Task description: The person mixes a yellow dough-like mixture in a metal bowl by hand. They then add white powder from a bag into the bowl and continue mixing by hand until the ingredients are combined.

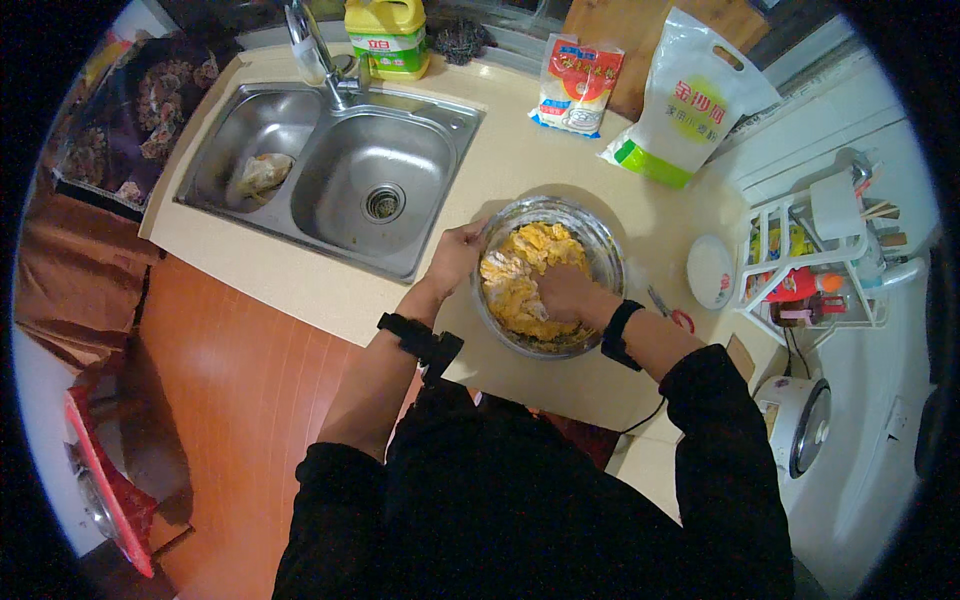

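Note:
A stainless steel bowl [611, 247] stands on the counter in front of me, holding a yellow, crumbly dough [544, 240] with patches of white flour. My left hand [452, 259] grips the bowl's rim on its left side, the thumb near the edge. Inside the bowl, my right hand [566, 296] presses into the dough, its fingertips sunk in and partly hidden. Both wrists wear black straps.
Left of the bowl is a double sink [375, 165] with a faucet [322, 60] and a yellow detergent jug [386, 37]. Flour bags [682, 105] stand behind. At right are red-handled scissors [681, 319], a white bowl [710, 271], a rack [802, 255] and a rice cooker [787, 420].

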Tool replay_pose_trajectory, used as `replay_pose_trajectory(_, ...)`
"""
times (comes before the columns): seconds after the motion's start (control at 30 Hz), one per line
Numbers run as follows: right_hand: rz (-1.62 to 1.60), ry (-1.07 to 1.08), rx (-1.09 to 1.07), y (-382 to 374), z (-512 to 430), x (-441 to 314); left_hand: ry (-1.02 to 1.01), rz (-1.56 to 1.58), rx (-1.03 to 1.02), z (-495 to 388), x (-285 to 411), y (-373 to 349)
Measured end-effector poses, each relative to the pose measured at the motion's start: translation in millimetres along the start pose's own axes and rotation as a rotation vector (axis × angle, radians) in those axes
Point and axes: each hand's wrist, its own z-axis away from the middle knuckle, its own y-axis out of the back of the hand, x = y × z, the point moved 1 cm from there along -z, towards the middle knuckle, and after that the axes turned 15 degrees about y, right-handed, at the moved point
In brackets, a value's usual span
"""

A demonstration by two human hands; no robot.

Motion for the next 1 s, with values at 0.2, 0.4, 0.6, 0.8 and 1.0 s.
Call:
replay_pose_trajectory(0.2,-0.183,0.138,0.273,27,36,3,-0.088,-0.137,0.094,-2,-5,-2)
replay_pose_trajectory(0.4,-0.088,0.075,0.206,69,68,-4,-0.041,-0.118,0.031,11,6,1)
replay_pose_trajectory(0.6,-0.007,-0.209,0.290,74,34,18,0.076,0.003,0.015,27,-7,9)
replay_pose_trajectory(0.8,-0.408,-0.355,0.439,44,-42,45,0.251,0.320,-0.009,45,-30,-4)
replay_pose_trajectory(1.0,-0.444,-0.054,0.317,31,-81,39,0.288,0.304,0.001,42,-27,0)
